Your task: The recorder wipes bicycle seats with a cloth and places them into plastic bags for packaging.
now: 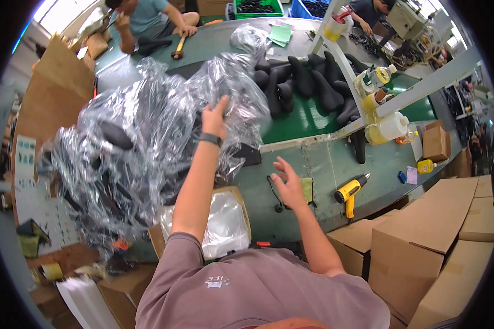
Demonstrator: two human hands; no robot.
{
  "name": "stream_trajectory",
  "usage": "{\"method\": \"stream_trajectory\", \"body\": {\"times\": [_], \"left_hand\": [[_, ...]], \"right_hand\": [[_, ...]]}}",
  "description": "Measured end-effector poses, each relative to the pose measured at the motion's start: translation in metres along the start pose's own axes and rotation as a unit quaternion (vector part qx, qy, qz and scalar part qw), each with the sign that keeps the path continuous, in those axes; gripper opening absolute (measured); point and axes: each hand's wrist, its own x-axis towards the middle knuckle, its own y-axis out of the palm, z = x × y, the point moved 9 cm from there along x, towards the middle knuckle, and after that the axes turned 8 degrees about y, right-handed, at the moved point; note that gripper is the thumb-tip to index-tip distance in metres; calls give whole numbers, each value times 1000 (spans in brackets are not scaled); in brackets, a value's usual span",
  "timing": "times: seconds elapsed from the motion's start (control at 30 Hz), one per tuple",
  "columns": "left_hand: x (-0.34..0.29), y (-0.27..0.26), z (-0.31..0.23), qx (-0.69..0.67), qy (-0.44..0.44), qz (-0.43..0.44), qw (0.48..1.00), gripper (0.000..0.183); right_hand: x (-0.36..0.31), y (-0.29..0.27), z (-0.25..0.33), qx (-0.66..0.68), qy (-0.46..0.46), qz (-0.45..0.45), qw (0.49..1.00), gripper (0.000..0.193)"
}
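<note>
My left hand (214,122), a dark band on its wrist, reaches into a large heap of clear plastic bags (164,104). Its fingers are partly bent against a crinkled bag and appear to grip it; some fingertips are lost in the shine. Black bicycle saddles (115,135) show through the plastic. My right hand (290,185) hovers over the green bench, fingers apart and holding nothing. Close by it lie a dark cord (274,193) and a yellow-green cloth (306,189). Unwrapped black saddles (326,92) are piled beyond, on a bright green surface.
A yellow heat gun (351,193) lies right of my right hand. Cardboard boxes (409,241) crowd the lower right. An open box of clear bags (228,219) sits before me. A white frame (346,71) carries bottles. Across the bench, a person (148,22) sits near a hammer (178,49).
</note>
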Motion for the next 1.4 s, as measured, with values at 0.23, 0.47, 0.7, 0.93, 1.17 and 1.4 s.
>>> {"method": "stream_trajectory", "body": {"times": [0.23, 0.47, 0.7, 0.93, 1.17, 1.4], "left_hand": [[103, -50, 28, -29, 129, -88, 987, 75], [-175, -3, 83, 200, -77, 233, 948, 41], [-252, -65, 106, 296, -110, 244, 917, 35], [-257, 34, 12, 510, 288, 354, 729, 62], [-351, 40, 42, 261, -72, 597, 755, 117], [-425, 6, -46, 206, 88, 354, 908, 104]], "right_hand": [[260, -78, -190, -169, 76, -147, 972, 105], [432, -108, -225, -204, 129, -226, 944, 120], [296, -132, -166, -231, 18, -258, 938, 54], [11, -161, -3, -241, 5, -119, 963, 46], [-117, -161, 76, -36, 49, 14, 998, 51], [-161, -16, 24, 512, 142, 28, 847, 69]]}}
